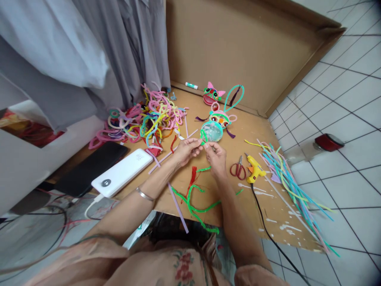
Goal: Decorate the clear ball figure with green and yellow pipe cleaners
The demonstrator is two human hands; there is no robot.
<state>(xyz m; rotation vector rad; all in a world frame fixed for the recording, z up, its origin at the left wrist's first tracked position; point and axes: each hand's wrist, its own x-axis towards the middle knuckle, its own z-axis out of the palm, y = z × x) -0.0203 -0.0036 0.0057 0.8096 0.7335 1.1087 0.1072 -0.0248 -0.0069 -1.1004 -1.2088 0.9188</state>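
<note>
I observe remotely: left hand (189,151) and right hand (216,157) pinch a green chenille stem (204,142) between closed fingertips, at the left edge of the teal-edged transparent piece (213,131). Red-handled scissors (239,166) lie beside the yellow glue gun (255,168).

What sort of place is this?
Probably a small craft workspace: a yellow glue gun, red-handled scissors and a heap of colourful fuzzy stems lie on the brown tabletop.

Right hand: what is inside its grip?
The right hand pinches a green fuzzy strip, whose curved part shows beyond the fingers; the portion under them is covered from view.
</note>
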